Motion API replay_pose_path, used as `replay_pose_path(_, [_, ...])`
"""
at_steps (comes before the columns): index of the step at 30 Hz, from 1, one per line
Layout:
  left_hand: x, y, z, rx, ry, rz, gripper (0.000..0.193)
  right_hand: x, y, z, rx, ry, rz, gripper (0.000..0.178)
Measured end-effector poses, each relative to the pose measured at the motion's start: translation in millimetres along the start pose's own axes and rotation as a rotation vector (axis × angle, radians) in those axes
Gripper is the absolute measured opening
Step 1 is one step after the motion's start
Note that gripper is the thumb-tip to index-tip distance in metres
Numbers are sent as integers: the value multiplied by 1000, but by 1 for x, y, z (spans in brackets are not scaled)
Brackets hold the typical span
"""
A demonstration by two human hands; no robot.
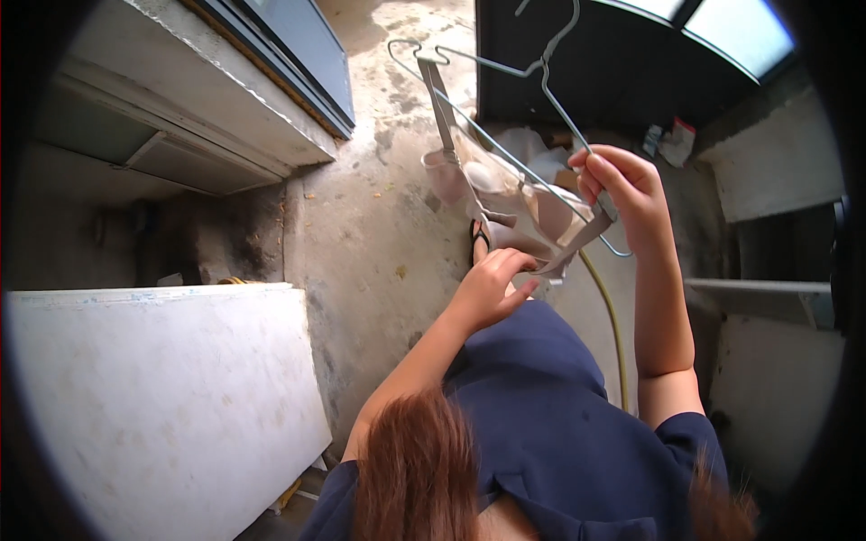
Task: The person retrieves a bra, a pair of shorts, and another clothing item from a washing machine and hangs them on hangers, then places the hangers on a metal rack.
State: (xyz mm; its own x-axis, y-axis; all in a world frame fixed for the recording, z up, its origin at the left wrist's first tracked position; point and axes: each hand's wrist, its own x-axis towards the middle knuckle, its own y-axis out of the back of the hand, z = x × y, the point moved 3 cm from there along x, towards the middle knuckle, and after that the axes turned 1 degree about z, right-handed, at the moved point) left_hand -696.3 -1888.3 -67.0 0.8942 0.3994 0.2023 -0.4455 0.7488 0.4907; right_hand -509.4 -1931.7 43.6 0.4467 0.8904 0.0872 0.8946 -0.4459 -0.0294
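A pale beige bra (446, 181) hangs from a light blue-green wire clothes hanger (561, 106). One of its straps loops over the notch at the hanger's left end. Closer to my body, another strap runs down by the hanger's right end. My right hand (630, 187) is closed, pinching the hanger's wire between thumb and fingers below the hook. Lower and to the left, my left hand (494, 284) has its fingers curled at the bra's lower band, with the exact grip partly hidden. The hanger is tilted, its hook toward the far side.
A white slab-topped counter (162, 388) stands at left. Concrete floor (361, 225) lies under me, with a yellowish hose (615, 325) along it. A dark panel (577, 99) is beyond the hanger. Shelving (767, 288) stands at right, and crumpled packaging (677, 142) lies at its far end.
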Motion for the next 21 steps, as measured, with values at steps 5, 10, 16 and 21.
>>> replay_pose_path(5, [65,77,-46,30,-23,197,36,93,-16,14,43,-17,-116,17])
replay_pose_path(10, [120,161,-89,72,142,341,30,190,-41,36,49,-102,-161,17])
replay_pose_path(16, [155,236,-142,69,294,516,16,311,-80,49,160,-136,-181,21])
replay_pose_path(21, [192,290,-194,-18,391,526,15,411,-112,63,298,-133,-172,22])
